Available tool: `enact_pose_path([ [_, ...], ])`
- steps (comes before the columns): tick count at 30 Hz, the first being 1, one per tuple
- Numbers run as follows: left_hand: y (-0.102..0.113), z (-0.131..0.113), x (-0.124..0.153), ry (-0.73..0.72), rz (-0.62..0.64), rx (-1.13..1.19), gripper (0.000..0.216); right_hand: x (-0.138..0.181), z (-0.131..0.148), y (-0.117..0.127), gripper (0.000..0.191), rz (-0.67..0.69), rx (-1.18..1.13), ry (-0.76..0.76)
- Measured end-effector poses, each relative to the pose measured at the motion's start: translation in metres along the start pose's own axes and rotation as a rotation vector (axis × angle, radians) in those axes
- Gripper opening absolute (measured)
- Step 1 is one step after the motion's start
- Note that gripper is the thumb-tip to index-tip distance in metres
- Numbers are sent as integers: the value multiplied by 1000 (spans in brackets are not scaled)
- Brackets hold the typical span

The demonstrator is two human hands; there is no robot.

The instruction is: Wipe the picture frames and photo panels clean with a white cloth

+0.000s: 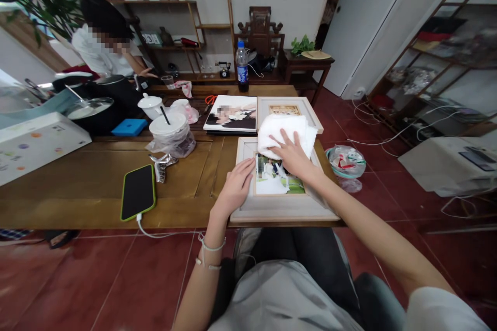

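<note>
A pale wooden picture frame [248, 206] lies flat near the table's front edge, with a photo [267, 182] of people in white and dark clothes on grass at its middle. My left hand [237, 184] rests flat on the frame's left side, fingers stretched out. On the frame's far side lies a folded white cloth [289, 129]. My right hand [291, 154] presses on it from above with its fingers spread. Part of the photo is hidden under the cloth and my right hand. Beyond, a second picture frame [312, 114] is partly covered by the cloth.
A photo album [233, 114] lies left of the second frame; a cola bottle [242, 70] stands behind. Leftward are a lidded cup [169, 126] and a charging phone [138, 192]. A person [103, 49] sits at the far left. A bin [345, 161] stands on the floor at right.
</note>
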State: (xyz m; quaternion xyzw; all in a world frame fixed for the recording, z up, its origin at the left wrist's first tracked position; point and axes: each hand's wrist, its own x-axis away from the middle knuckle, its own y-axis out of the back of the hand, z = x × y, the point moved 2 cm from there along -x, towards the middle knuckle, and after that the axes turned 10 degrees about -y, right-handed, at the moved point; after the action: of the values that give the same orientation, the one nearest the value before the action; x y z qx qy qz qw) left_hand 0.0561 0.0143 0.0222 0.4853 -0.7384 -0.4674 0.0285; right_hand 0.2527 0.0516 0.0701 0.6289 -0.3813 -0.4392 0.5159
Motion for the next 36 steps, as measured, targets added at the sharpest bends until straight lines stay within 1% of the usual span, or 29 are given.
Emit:
enact_pose_path([
  [2,0,0,0,1,-3,4,42,7,6,-1,70,46,-11,3],
  [5,-1,0,0,4,-26,13,42,33,19,3,68,146,-44,46],
  [10,0,0,0,7,-38,19,42,89,40,25,68,288,-147,152],
  [13,0,-1,0,5,-33,12,42,116,48,40,69,334,-196,163],
  [15,-1,0,0,-1,-33,9,42,128,51,49,72,365,-234,163],
  [19,-2,2,0,-5,-32,3,42,141,53,61,75,430,-323,236],
  [22,-2,3,0,-7,-22,-2,43,139,50,59,75,423,-368,243],
  [27,-1,2,0,-11,-11,2,42,118,37,39,74,325,-385,218],
  [31,0,2,0,-14,-23,10,43,84,14,27,73,277,-312,181],
  [34,0,2,-1,-20,-29,12,42,48,-4,22,75,195,-233,120],
  [36,0,2,-1,-27,-28,15,42,24,-10,18,75,144,-196,80],
])
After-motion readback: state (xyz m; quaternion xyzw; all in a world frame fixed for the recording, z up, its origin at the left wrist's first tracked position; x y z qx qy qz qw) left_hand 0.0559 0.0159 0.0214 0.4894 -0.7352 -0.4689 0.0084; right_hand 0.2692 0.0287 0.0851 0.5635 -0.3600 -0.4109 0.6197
